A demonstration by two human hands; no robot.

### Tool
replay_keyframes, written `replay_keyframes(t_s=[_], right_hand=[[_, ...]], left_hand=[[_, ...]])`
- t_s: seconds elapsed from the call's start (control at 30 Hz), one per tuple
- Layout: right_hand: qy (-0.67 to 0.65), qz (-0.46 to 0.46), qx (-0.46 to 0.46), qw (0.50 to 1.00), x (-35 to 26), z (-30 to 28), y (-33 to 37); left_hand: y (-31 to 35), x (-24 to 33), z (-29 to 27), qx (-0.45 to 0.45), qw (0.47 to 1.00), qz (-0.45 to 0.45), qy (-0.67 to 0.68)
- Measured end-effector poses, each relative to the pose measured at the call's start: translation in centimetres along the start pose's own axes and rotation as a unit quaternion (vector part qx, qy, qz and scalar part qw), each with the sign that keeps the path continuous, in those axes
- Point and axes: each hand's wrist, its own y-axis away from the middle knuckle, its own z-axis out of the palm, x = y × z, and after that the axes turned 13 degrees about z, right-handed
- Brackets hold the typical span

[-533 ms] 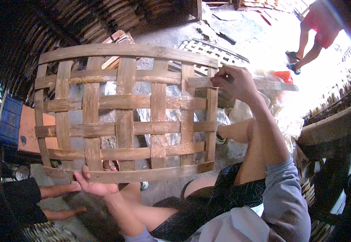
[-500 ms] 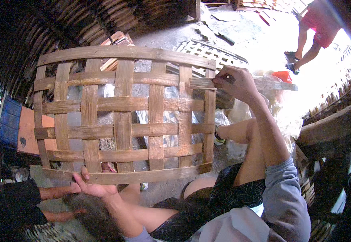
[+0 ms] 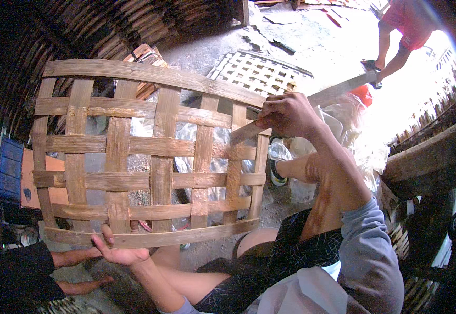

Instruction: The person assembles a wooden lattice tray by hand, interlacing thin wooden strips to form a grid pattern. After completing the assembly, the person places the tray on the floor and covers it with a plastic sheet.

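Note:
A rectangular panel of woven bamboo strips stands up in front of me, with square gaps in its lattice. My left hand grips its lower rim near the left side, thumb and fingers closed about the edge. Pinched in my right hand is a long flat bamboo strip. It slants from upper right down to the panel's right part, where its near end lies over the lattice. The fingertips under my right hand are partly hidden.
Another person's forearms reach in from the left, close to my left hand. Crumpled clear plastic lies beyond my right knee. A second woven panel, stacked wood pieces and a person in red shorts are farther off.
The bamboo strip has swung from nearly level to a slant, its far end rising and its near end dropping. The panel has shifted slightly left and tilted down at its right.

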Motion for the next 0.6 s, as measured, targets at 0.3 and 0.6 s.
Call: replay_keyframes(t_s=[0.3, 0.6], right_hand=[[0.049, 0.003, 0.001, 0.999, 1.0, -1.0, -0.5], [-0.012, 0.122, 0.031, 0.992, -1.1, -0.9, 0.4]], left_hand=[[-0.4, 0.1, -0.2, -0.032, 0.999, -0.013, 0.012], [0.3, 0.3, -0.3, 0.07, 0.997, 0.025, 0.004]])
